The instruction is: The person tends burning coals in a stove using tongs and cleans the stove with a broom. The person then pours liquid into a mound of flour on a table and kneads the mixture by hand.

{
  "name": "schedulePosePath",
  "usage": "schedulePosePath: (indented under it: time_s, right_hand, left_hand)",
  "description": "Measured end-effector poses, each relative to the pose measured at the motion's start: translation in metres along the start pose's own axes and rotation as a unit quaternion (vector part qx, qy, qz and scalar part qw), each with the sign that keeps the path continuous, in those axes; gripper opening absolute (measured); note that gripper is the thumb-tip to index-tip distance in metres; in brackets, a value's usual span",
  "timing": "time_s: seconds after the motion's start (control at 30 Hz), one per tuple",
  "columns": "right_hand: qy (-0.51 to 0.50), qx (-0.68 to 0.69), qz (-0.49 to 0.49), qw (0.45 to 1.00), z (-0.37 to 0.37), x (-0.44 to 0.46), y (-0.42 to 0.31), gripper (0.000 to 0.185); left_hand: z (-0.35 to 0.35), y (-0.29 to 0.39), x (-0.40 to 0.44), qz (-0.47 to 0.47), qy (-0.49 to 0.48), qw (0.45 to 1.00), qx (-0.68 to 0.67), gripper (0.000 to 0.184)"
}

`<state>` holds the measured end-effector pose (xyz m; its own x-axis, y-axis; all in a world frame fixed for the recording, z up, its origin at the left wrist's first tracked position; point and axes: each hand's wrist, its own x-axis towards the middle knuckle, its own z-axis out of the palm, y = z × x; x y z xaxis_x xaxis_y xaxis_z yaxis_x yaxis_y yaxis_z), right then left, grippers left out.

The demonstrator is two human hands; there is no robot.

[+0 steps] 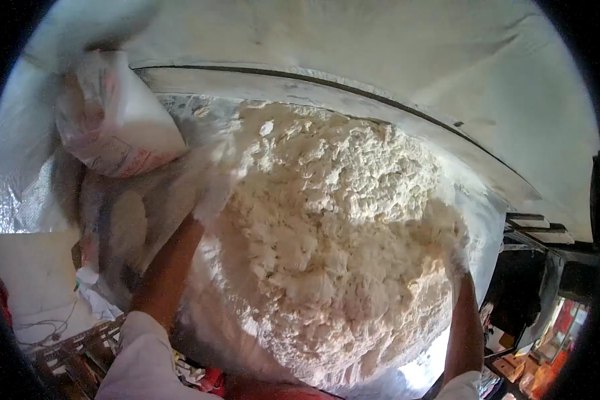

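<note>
A large, rough heap of floury dough point(340, 260) spreads over the work surface, lumpy and pale. My left hand point(215, 193) is at its left edge, coated in white and blurred, so its fingers do not show clearly. On the opposite side, my right hand point(455, 257) touches the right edge of the heap. Flour and dough hide the fingers of that hand too. Sunlight falls on the upper part of the dough, while the middle lies in shade.
A clear plastic bag with white contents and red print point(130, 127) stands at the upper left. A pale wall point(380, 40) rises behind the surface's raised back edge point(300, 87). Dark shelving point(527, 273) and cluttered items are at the lower right.
</note>
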<state>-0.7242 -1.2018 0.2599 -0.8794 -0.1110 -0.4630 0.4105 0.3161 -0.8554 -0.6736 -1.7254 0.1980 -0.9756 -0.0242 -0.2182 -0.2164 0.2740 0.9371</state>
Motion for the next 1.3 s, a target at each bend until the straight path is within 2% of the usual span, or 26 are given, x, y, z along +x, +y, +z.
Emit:
schedulePosePath:
  time_s: [0.07,0.13,0.2,0.3,0.4,0.47,0.5,0.57,0.6,0.67,0.7,0.83,0.9,0.97,1.13,1.3]
  right_hand:
    - [-0.037,0.056,-0.010,0.998,-0.015,0.044,0.026,0.060]
    - [-0.176,0.084,-0.095,0.976,-0.001,0.070,0.016,0.064]
    - [-0.252,-0.004,-0.062,0.966,0.028,0.089,0.003,0.062]
    - [-0.298,-0.158,-0.008,0.941,0.072,0.078,-0.017,0.058]
    - [-0.329,-0.255,0.017,0.909,0.094,0.030,-0.032,0.055]
    - [-0.336,-0.266,0.029,0.903,0.099,-0.014,-0.038,0.052]
    - [-0.334,-0.254,0.035,0.907,0.100,-0.036,-0.042,0.051]
    - [-0.311,-0.037,-0.088,0.946,0.089,-0.056,-0.031,0.051]
    - [-0.298,-0.165,-0.227,0.912,0.082,-0.063,-0.049,0.050]
    - [-0.374,0.048,-0.101,0.921,0.060,-0.049,-0.014,0.053]
    - [-0.348,0.050,-0.117,0.929,0.048,-0.050,-0.021,0.056]
    - [-0.131,0.052,-0.139,0.980,-0.024,-0.016,-0.015,0.079]
    - [-0.005,0.012,-0.091,0.996,-0.051,0.019,-0.009,0.074]
    - [0.064,-0.017,-0.056,0.996,-0.067,0.064,0.004,0.070]
    - [0.048,-0.074,-0.023,0.996,-0.047,0.141,0.035,0.059]
    - [-0.073,-0.156,-0.019,0.985,0.027,0.172,0.026,0.050]
  left_hand:
    - [0.027,0.001,0.047,0.071,-0.094,0.991,-0.057,0.059]
    - [0.057,0.000,0.080,0.088,-0.157,0.979,-0.090,0.059]
    - [0.090,0.004,0.094,0.070,-0.194,0.972,-0.110,0.059]
    - [0.124,0.017,0.078,0.044,-0.226,0.964,-0.132,0.060]
    - [0.140,0.035,0.036,0.023,-0.246,0.958,-0.149,0.060]
    - [0.139,0.045,0.003,0.011,-0.250,0.956,-0.152,0.060]
    - [0.135,0.049,-0.012,0.008,-0.247,0.957,-0.151,0.060]
    - [0.119,0.055,-0.037,0.005,-0.231,0.963,-0.140,0.060]
    - [0.107,0.056,-0.046,0.005,-0.215,0.968,-0.128,0.061]
    - [0.075,0.057,-0.056,0.006,-0.167,0.982,-0.087,0.061]
    - [0.057,0.056,-0.056,0.008,-0.140,0.988,-0.061,0.061]
    - [-0.013,0.034,-0.031,-0.008,-0.040,0.999,0.033,0.062]
    - [-0.031,0.020,-0.002,-0.013,-0.019,0.998,0.054,0.062]
    - [-0.034,0.008,0.032,-0.005,-0.023,0.998,0.054,0.062]
    - [0.008,-0.011,0.113,0.028,-0.090,0.996,-0.004,0.063]
    - [0.076,-0.007,0.147,0.040,-0.173,0.980,-0.086,0.064]
